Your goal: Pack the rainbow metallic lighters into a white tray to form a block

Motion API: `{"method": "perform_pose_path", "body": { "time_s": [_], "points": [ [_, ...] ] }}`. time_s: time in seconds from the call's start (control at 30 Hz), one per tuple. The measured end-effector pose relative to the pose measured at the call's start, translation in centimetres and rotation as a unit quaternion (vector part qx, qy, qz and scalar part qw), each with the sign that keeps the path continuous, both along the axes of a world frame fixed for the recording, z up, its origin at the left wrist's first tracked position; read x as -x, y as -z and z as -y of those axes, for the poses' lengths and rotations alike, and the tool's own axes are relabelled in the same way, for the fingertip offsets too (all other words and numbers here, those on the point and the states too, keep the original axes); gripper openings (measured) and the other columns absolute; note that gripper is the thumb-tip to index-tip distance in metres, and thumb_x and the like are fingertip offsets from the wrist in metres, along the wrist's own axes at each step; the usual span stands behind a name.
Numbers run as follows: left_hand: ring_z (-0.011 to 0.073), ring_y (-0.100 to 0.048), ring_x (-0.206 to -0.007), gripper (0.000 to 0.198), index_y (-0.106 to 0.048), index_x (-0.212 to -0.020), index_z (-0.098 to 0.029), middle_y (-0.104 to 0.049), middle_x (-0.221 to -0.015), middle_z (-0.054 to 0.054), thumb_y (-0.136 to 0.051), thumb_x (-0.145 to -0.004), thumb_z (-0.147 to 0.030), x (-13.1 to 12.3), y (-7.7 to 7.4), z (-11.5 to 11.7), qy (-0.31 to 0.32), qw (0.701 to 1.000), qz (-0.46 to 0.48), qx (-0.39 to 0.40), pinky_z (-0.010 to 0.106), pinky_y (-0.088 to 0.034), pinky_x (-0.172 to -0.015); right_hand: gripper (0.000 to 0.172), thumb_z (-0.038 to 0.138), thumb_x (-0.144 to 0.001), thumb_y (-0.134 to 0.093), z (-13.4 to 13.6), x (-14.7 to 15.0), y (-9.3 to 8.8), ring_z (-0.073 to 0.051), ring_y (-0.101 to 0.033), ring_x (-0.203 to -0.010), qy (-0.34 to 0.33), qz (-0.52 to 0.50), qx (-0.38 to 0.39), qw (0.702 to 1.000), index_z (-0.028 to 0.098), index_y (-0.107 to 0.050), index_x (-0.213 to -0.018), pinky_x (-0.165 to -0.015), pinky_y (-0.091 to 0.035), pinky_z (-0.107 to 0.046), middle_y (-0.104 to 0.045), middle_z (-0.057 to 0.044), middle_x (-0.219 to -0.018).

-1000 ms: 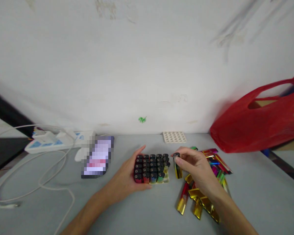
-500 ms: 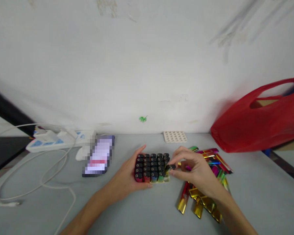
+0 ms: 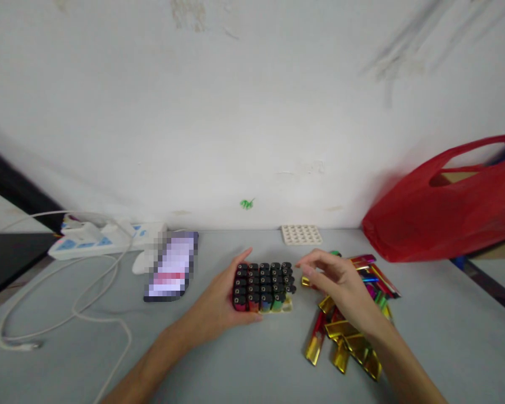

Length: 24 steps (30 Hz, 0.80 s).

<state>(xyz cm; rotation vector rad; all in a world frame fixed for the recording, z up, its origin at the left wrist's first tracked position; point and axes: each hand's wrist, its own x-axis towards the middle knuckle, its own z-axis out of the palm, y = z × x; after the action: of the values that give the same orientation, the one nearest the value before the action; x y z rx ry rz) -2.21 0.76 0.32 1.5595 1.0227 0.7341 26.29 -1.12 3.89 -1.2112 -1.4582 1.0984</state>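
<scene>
My left hand [image 3: 219, 300] grips the left side of a block of lighters, thumb at the front and fingers behind. The lighters [image 3: 265, 286] stand upright in rows, black tops up, with red, blue and green bodies partly showing. They sit in a pale holder [image 3: 288, 304], whose bare slot shows at the front right corner. My right hand [image 3: 336, 280] hovers just right of the block, thumb and fingers apart, nothing between them. Beneath and beside it lies a loose pile of shiny gold, red, green and purple lighters [image 3: 340, 359], partly covered by the hand and forearm.
A white slotted tray [image 3: 302, 234] lies by the wall. On the left are a phone [image 3: 172, 269] with a blurred screen, a power strip [image 3: 105, 241] and looping white cables [image 3: 73, 314]. A red bag [image 3: 441, 213] stands at the right.
My right hand has let go of a black-topped lighter, which now stands in the right end of the block. The hand has drawn back slightly to the right and opened.
</scene>
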Motion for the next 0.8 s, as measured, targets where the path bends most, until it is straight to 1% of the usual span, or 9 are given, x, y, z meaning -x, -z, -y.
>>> {"method": "perform_pose_path", "body": {
  "time_s": [0.1,0.2,0.27,0.33,0.47,0.6,0.67,0.73,0.8],
  "points": [
    [0.0229,-0.075,-0.091,0.124,-0.032,-0.173,-0.030,-0.064,-0.144,0.014,-0.099,-0.070,-0.023,0.0,-0.1,0.0,-0.001,1.000,0.000,-0.006,0.046,-0.063,-0.094,0.034,0.056,-0.102,-0.075,-0.5,-0.5,0.3,-0.016,-0.051,-0.067,0.061,-0.021,-0.001,0.998,0.023,-0.081,-0.099,-0.061,-0.038,-0.030,-0.066,-0.001,-0.081],
    [0.0212,-0.074,-0.087,0.123,-0.031,-0.173,-0.032,-0.065,-0.142,0.012,-0.099,-0.070,-0.023,-0.1,-0.1,-0.1,0.005,1.000,0.008,-0.001,0.044,-0.063,-0.091,0.034,0.055,-0.100,-0.076,-0.9,-1.3,0.3,-0.017,-0.054,-0.069,0.092,-0.008,-0.012,0.996,0.022,-0.082,-0.100,-0.062,-0.039,-0.030,-0.069,-0.002,-0.082],
    [0.0203,-0.074,-0.086,0.124,-0.031,-0.173,-0.031,-0.064,-0.142,0.012,-0.100,-0.069,-0.022,-0.1,-0.1,0.0,0.008,1.000,0.016,0.003,0.041,-0.064,-0.088,0.032,0.055,-0.099,-0.077,-0.7,-2.1,-0.2,-0.019,-0.058,-0.072,0.075,0.029,-0.005,0.997,0.023,-0.083,-0.097,-0.064,-0.042,-0.031,-0.071,-0.003,-0.083],
    [0.0205,-0.074,-0.088,0.125,-0.031,-0.173,-0.030,-0.064,-0.144,0.012,-0.100,-0.069,-0.021,-0.1,-0.2,0.0,0.006,1.000,0.014,0.002,0.040,-0.063,-0.087,0.029,0.052,-0.097,-0.080,0.1,-3.0,-1.0,-0.021,-0.060,-0.073,0.029,0.107,0.005,0.994,0.024,-0.083,-0.091,-0.065,-0.042,-0.032,-0.072,-0.003,-0.081],
    [0.0215,-0.074,-0.091,0.125,-0.030,-0.174,-0.031,-0.063,-0.146,0.013,-0.100,-0.070,-0.022,0.0,-0.2,0.0,0.004,1.000,0.010,0.004,0.039,-0.064,-0.087,0.009,0.034,-0.086,-0.091,2.8,-4.7,-2.0,-0.025,-0.068,-0.079,-0.038,0.271,-0.007,0.962,0.029,-0.084,-0.088,-0.069,-0.048,-0.035,-0.078,-0.004,-0.088],
    [0.0210,-0.075,-0.087,0.123,-0.031,-0.174,-0.030,-0.065,-0.141,0.012,-0.099,-0.072,-0.022,0.0,-0.2,0.1,0.007,1.000,0.011,0.007,0.041,-0.064,-0.088,0.026,0.021,-0.072,-0.095,4.8,-5.2,-1.1,-0.029,-0.072,-0.081,-0.065,0.369,-0.003,0.927,0.033,-0.086,-0.093,-0.072,-0.049,-0.037,-0.080,-0.005,-0.096],
    [0.0207,-0.074,-0.086,0.124,-0.031,-0.174,-0.031,-0.066,-0.140,0.012,-0.099,-0.071,-0.022,0.0,-0.2,0.1,0.004,1.000,0.010,0.007,0.042,-0.064,-0.088,0.028,0.015,-0.069,-0.092,5.0,-5.0,-0.2,-0.030,-0.072,-0.080,-0.066,0.396,0.005,0.916,0.032,-0.085,-0.089,-0.071,-0.048,-0.036,-0.080,-0.006,-0.096],
    [0.0203,-0.074,-0.086,0.124,-0.030,-0.174,-0.031,-0.065,-0.141,0.012,-0.099,-0.071,-0.023,0.0,-0.2,0.1,0.002,1.000,0.008,0.007,0.042,-0.064,-0.087,0.027,0.010,-0.068,-0.090,4.9,-4.8,0.6,-0.028,-0.070,-0.078,-0.064,0.393,0.012,0.917,0.030,-0.084,-0.086,-0.069,-0.046,-0.035,-0.080,-0.006,-0.094],
    [0.0202,-0.073,-0.086,0.124,-0.029,-0.174,-0.031,-0.065,-0.142,0.012,-0.099,-0.071,-0.023,0.1,-0.2,0.1,0.003,1.000,0.005,0.007,0.041,-0.064,-0.088,0.027,0.010,-0.070,-0.090,4.9,-4.5,0.9,-0.027,-0.068,-0.075,-0.056,0.356,0.014,0.933,0.030,-0.083,-0.087,-0.067,-0.044,-0.034,-0.079,-0.005,-0.090]
  ]
}}
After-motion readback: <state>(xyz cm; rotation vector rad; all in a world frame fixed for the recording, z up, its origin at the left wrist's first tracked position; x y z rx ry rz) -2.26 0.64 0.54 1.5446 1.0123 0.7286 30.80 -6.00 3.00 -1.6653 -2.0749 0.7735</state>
